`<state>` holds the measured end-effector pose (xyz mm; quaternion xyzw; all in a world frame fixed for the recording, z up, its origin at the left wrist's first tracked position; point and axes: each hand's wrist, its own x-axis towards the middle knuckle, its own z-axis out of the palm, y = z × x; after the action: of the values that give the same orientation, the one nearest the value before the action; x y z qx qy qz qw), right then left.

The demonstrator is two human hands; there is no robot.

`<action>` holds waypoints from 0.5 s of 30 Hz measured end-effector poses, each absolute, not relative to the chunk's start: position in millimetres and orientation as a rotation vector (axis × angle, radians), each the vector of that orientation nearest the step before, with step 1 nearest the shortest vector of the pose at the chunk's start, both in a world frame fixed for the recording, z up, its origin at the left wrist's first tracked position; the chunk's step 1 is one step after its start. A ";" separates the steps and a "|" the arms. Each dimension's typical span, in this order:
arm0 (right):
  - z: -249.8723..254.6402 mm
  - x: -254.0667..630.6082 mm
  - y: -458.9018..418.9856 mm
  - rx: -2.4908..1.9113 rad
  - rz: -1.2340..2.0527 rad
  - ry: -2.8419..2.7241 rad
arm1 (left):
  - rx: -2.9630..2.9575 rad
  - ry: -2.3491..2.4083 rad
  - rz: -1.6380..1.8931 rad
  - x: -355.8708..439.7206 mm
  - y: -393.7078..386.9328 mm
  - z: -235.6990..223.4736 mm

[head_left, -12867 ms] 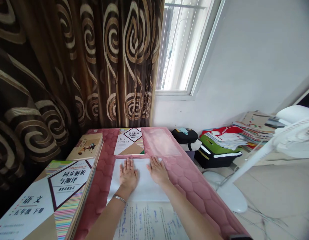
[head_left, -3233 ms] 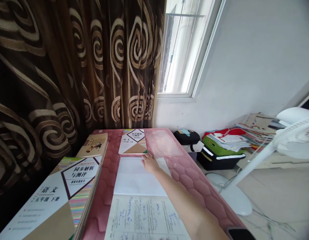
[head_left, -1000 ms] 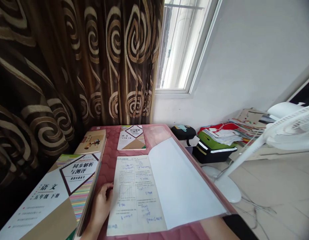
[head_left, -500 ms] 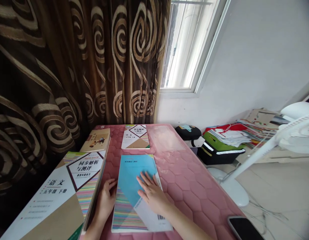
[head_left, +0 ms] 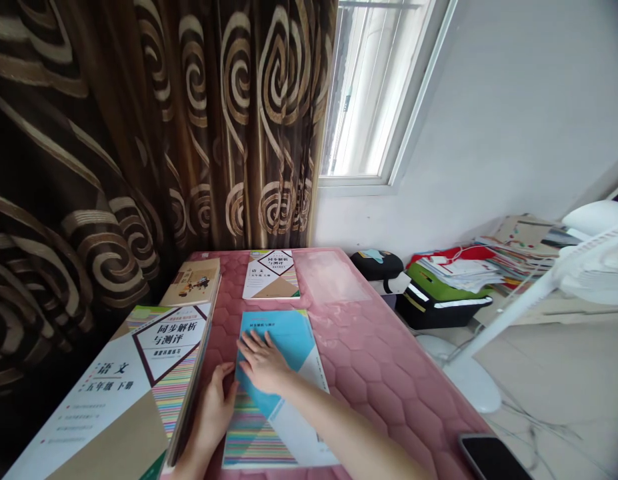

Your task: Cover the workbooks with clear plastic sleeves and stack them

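Observation:
A workbook (head_left: 281,400) lies flat on the pink padded tabletop, its cover blue above and striped and whitish below, seemingly inside a clear plastic cover. My right hand (head_left: 263,363) rests on the upper left of it, palm down with fingers spread. Along the book's left edge is my left hand (head_left: 219,403), fingers bent and thumb side against the edge; whether it grips anything is hidden. Left of that hand stands a stack topped by a white and tan workbook (head_left: 119,387). A smaller white booklet (head_left: 272,275) lies farther back.
A tan book (head_left: 191,280) sits behind the left stack. A clear plastic sheet (head_left: 331,277) lies at the table's back right. A phone (head_left: 493,457) is at the front right edge. Beyond stand a white fan (head_left: 509,320), a black and green bin (head_left: 439,293) and a curtain (head_left: 239,133).
My right hand has slid leftward across the workbook's cover, from its right side to near its left edge. My left hand stays at the left edge.

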<state>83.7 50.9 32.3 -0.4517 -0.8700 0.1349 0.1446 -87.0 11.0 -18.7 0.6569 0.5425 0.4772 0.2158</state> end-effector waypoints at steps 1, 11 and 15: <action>34.1 81.5 64.6 -1.363 0.387 -2.497 | 1.835 1.510 1.310 -87.1 10.4 -19.5; 27.5 60.0 47.3 -1.428 0.312 -2.440 | 2.209 1.711 1.142 -84.8 6.7 -27.5; 19.9 76.5 -25.0 -1.308 0.312 -2.406 | 2.355 1.767 0.949 -86.4 2.3 -31.3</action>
<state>76.5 -25.0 19.9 -0.4657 -0.8568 0.1112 0.1916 -86.4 2.3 -31.3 0.7611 0.5711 0.3067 0.0238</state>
